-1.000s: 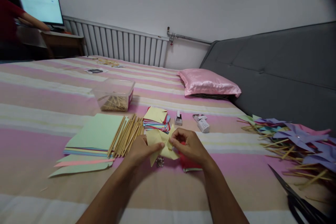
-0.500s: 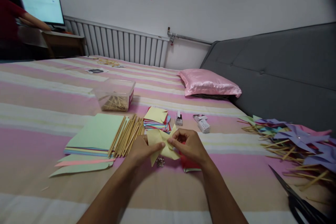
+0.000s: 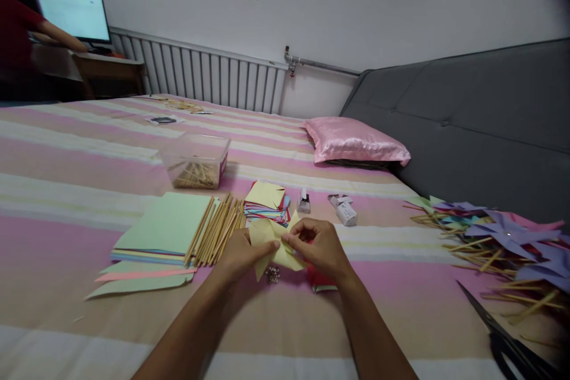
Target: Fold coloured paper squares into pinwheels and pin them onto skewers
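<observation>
A pale yellow paper pinwheel, its corners bent toward the middle, is held between both hands. My left hand is closed on its left side, thumb pressed near the centre. From the right, my right hand pinches the paper by the centre with thumb and forefinger; whether a pin is between them I cannot tell. Just below the paper lies a small cluster of shiny metal pins. Red paper is partly covered by my right hand. Thin wooden sticks lie beside my left hand.
Coloured paper sheets and a stack of cut squares lie ahead. Behind stands a clear plastic box with sticks. Small boxes sit to the right. Finished pinwheels and open scissors lie far right. A person sits at a monitor.
My right thumb and forefinger have shifted slightly left at the pinwheel's centre. The left hand keeps its hold, and other things stay in place.
</observation>
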{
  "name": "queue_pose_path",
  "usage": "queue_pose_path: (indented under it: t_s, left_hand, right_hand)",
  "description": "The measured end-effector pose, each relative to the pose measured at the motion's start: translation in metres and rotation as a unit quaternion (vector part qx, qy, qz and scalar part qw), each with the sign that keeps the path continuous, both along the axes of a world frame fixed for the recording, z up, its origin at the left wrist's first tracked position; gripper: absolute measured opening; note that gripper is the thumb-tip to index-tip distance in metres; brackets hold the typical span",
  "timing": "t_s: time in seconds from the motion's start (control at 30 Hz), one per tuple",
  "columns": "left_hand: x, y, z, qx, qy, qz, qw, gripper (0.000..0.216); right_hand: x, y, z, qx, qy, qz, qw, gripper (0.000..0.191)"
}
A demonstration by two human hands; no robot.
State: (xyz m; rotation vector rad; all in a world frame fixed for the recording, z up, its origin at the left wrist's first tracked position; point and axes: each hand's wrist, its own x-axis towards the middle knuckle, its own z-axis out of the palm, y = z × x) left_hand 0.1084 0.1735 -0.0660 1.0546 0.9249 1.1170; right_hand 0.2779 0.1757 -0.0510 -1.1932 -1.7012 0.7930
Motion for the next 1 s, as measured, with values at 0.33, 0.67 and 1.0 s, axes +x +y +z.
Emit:
queue_pose_path:
  t_s: [0.33,0.67,1.0]
  left_hand:
    - [0.001,0.001,0.006,0.024,0.000,0.096,0.995,0.024]
    - [0.003,-0.002,0.008,0.024,-0.021,0.049,0.998,0.022]
    - [-0.005,0.001,0.015,0.075,0.165,-0.013,0.983,0.020]
  right_hand:
    - [-0.014,-0.009,0.006,-0.075,0.151,0.098,0.981,0.070]
    - [-0.013,-0.008,0.005,-0.093,0.187,0.085,0.974,0.076]
    - [0.009,-0.006,0.001,-0.166,0.084,0.155,0.970,0.067]
